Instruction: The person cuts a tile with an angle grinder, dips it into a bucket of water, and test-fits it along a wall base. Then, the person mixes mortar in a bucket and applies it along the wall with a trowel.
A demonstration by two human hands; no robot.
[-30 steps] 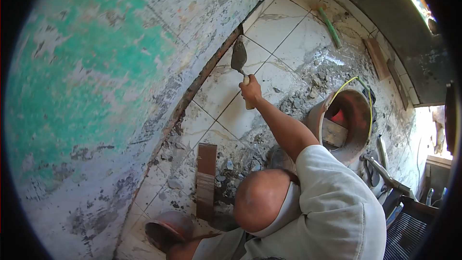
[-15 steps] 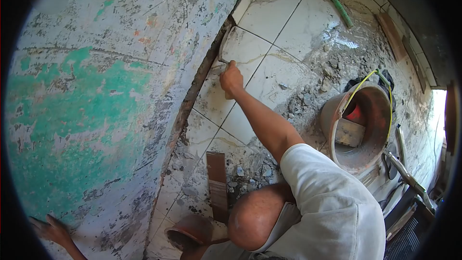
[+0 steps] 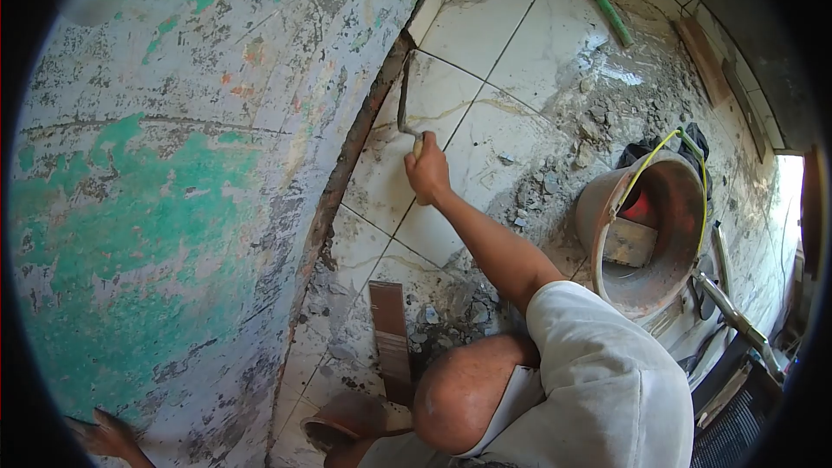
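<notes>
My right hand [image 3: 429,175] is closed round the handle of a trowel [image 3: 404,104]. The trowel's thin dark blade shows nearly edge-on, over the floor tiles [image 3: 451,104] beside the gap [image 3: 368,117] at the wall's foot; whether it touches the tile I cannot tell. My left hand [image 3: 106,436] lies against the peeling green and grey wall [image 3: 156,234] at the lower left, its visible fingers stretched out and holding nothing. Part of that hand is lost at the dark image edge.
A large bucket [image 3: 589,221] with a yellow handle stands on the right, with a flat board inside. Broken rubble [image 3: 555,178] covers the tiles near it. A brown strip [image 3: 390,329] and a smaller bucket [image 3: 351,416] lie near my knee. A green stick [image 3: 601,3] rests farther off.
My right hand has drawn back from the wall-floor corner with the trowel, moving down and slightly right. More of the blade shows now. My left hand has shifted slightly down and right in view.
</notes>
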